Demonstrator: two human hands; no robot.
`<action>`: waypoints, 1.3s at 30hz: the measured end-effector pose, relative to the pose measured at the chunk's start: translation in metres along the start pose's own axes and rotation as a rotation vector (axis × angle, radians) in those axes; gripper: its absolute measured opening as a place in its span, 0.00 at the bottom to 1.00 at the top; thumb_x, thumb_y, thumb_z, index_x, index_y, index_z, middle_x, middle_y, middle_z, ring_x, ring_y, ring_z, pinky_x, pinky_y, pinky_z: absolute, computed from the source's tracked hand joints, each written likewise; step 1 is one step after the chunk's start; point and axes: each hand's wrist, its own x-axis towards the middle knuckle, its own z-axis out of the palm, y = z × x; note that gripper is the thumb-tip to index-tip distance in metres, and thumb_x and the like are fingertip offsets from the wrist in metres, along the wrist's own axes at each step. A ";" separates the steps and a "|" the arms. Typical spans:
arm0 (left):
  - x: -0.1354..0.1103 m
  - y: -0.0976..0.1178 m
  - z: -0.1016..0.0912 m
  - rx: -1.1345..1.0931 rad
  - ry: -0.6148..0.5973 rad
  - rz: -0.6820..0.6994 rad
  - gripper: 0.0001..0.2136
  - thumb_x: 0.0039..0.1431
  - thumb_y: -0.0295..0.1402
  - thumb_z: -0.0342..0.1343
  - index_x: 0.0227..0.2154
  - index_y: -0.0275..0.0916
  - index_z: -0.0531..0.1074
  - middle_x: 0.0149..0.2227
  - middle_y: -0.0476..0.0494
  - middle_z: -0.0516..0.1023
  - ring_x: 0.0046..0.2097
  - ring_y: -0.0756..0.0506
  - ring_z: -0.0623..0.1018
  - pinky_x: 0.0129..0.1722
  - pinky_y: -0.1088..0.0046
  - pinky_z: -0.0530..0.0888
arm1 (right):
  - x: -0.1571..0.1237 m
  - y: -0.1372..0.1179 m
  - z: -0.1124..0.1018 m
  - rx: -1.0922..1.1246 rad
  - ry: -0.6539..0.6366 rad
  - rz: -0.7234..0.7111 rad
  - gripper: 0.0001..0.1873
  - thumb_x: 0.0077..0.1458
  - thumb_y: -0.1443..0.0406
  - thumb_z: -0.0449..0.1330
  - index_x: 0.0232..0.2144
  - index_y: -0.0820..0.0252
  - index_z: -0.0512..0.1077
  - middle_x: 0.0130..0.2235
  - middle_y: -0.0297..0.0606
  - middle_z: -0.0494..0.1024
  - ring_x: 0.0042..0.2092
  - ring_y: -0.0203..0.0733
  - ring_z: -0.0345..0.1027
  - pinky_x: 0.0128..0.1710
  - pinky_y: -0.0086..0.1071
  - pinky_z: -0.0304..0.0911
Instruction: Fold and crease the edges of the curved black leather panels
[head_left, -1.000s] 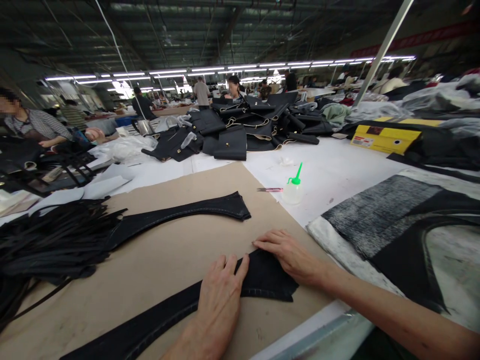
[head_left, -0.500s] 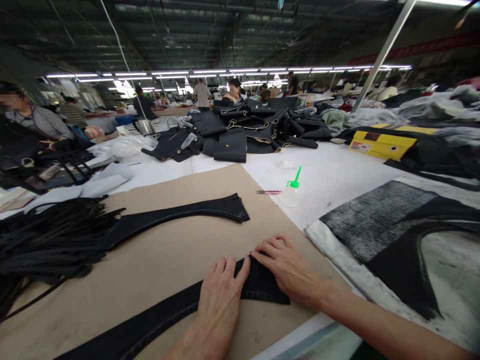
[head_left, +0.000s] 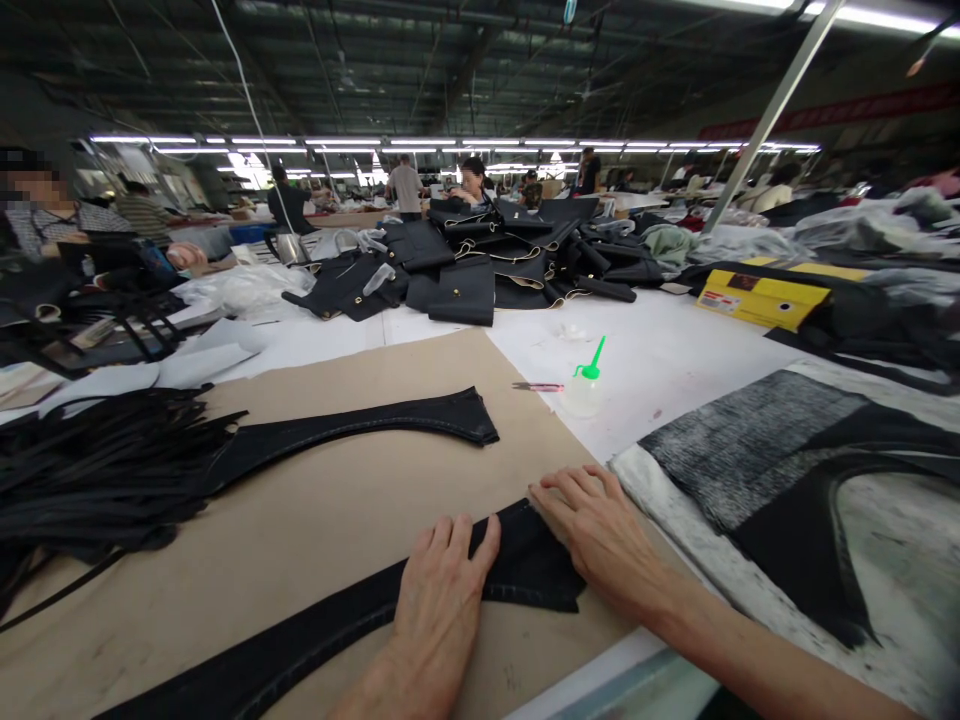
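A long curved black leather strip [head_left: 315, 640] lies on brown cardboard [head_left: 315, 510] near the table's front edge. My left hand [head_left: 442, 590] lies flat on its wide right end, fingers stretched out. My right hand [head_left: 596, 525] presses flat on that end's right edge, fingers apart, partly on the cardboard. A second black curved strip [head_left: 360, 428] lies farther back on the cardboard, untouched.
A heap of thin black strips [head_left: 90, 480] sits at the left. A small bottle with a green nozzle [head_left: 585, 385] and a pink tool [head_left: 538, 386] lie on the white table. Black bags [head_left: 480, 265] are piled behind; a yellow box [head_left: 761, 295] lies right. People work in the background.
My right hand has slid a little to the right along the strip's end. My left hand has stayed in place. The camera has tilted slightly.
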 end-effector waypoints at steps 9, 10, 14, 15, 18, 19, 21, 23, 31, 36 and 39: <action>-0.003 0.000 0.002 -0.033 0.033 0.000 0.27 0.60 0.20 0.43 0.61 0.46 0.58 0.46 0.40 0.72 0.45 0.41 0.72 0.45 0.61 0.72 | -0.001 -0.003 0.008 0.082 -0.029 -0.013 0.29 0.49 0.81 0.48 0.50 0.57 0.69 0.47 0.42 0.71 0.50 0.47 0.60 0.53 0.45 0.51; -0.004 0.000 0.001 -0.042 0.032 0.000 0.26 0.61 0.20 0.43 0.61 0.45 0.58 0.47 0.40 0.72 0.46 0.41 0.72 0.46 0.61 0.72 | -0.001 -0.001 0.008 0.061 -0.009 0.016 0.29 0.49 0.81 0.48 0.50 0.59 0.70 0.47 0.43 0.71 0.50 0.49 0.60 0.52 0.45 0.52; -0.003 0.002 0.002 -0.073 0.015 -0.003 0.26 0.61 0.20 0.44 0.61 0.43 0.58 0.51 0.39 0.71 0.49 0.39 0.72 0.48 0.59 0.73 | 0.006 -0.014 0.006 0.105 0.020 -0.049 0.30 0.51 0.79 0.47 0.55 0.59 0.66 0.51 0.45 0.69 0.52 0.50 0.58 0.53 0.47 0.52; -0.003 0.003 0.003 -0.083 0.012 -0.009 0.25 0.61 0.20 0.44 0.61 0.42 0.58 0.51 0.39 0.71 0.49 0.39 0.72 0.48 0.58 0.73 | 0.008 -0.020 0.008 0.140 -0.001 -0.093 0.30 0.52 0.79 0.47 0.56 0.59 0.66 0.52 0.44 0.69 0.52 0.49 0.58 0.53 0.46 0.52; -0.009 0.004 -0.001 -0.128 0.026 -0.043 0.24 0.61 0.20 0.43 0.60 0.37 0.59 0.51 0.38 0.72 0.49 0.39 0.71 0.50 0.58 0.72 | 0.008 -0.029 0.017 0.183 -0.032 -0.138 0.30 0.52 0.79 0.45 0.54 0.59 0.67 0.50 0.42 0.71 0.50 0.46 0.62 0.52 0.45 0.54; -0.014 0.002 -0.003 -0.157 0.031 -0.047 0.23 0.60 0.20 0.43 0.59 0.34 0.60 0.51 0.37 0.71 0.49 0.39 0.71 0.51 0.58 0.72 | 0.005 -0.027 0.022 0.171 -0.016 -0.134 0.30 0.51 0.80 0.44 0.53 0.59 0.68 0.49 0.42 0.71 0.49 0.46 0.63 0.51 0.46 0.54; -0.025 -0.007 -0.010 -0.259 0.032 -0.049 0.19 0.59 0.21 0.45 0.53 0.34 0.65 0.50 0.38 0.72 0.49 0.41 0.71 0.52 0.61 0.71 | -0.002 -0.015 0.035 0.128 0.058 -0.128 0.30 0.51 0.79 0.43 0.52 0.55 0.68 0.48 0.42 0.72 0.48 0.47 0.65 0.50 0.49 0.55; -0.042 -0.025 -0.016 -0.374 0.048 -0.114 0.14 0.57 0.22 0.48 0.44 0.38 0.71 0.51 0.42 0.71 0.51 0.43 0.70 0.54 0.65 0.69 | -0.006 0.006 0.050 0.097 0.093 -0.143 0.27 0.53 0.73 0.47 0.53 0.51 0.68 0.49 0.41 0.72 0.47 0.52 0.66 0.47 0.50 0.58; -0.143 -0.130 -0.015 -0.404 -0.059 -0.708 0.21 0.55 0.27 0.53 0.53 0.41 0.67 0.51 0.41 0.70 0.54 0.41 0.66 0.56 0.63 0.63 | 0.011 0.027 0.059 0.175 0.032 -0.083 0.23 0.58 0.56 0.51 0.56 0.45 0.65 0.53 0.42 0.71 0.50 0.57 0.67 0.46 0.52 0.64; -0.159 -0.154 -0.018 -0.469 -0.155 -0.684 0.16 0.52 0.29 0.55 0.45 0.42 0.70 0.46 0.44 0.72 0.50 0.42 0.69 0.51 0.64 0.64 | 0.040 0.017 0.034 0.292 -0.204 -0.023 0.18 0.53 0.55 0.54 0.46 0.47 0.72 0.45 0.42 0.75 0.45 0.55 0.70 0.43 0.50 0.66; -0.157 -0.161 -0.024 -0.516 -0.201 -0.621 0.09 0.48 0.30 0.56 0.35 0.41 0.71 0.41 0.45 0.73 0.47 0.41 0.70 0.47 0.66 0.64 | 0.051 0.019 0.023 0.378 -0.382 0.015 0.13 0.49 0.58 0.57 0.39 0.50 0.73 0.41 0.41 0.75 0.41 0.51 0.70 0.40 0.43 0.67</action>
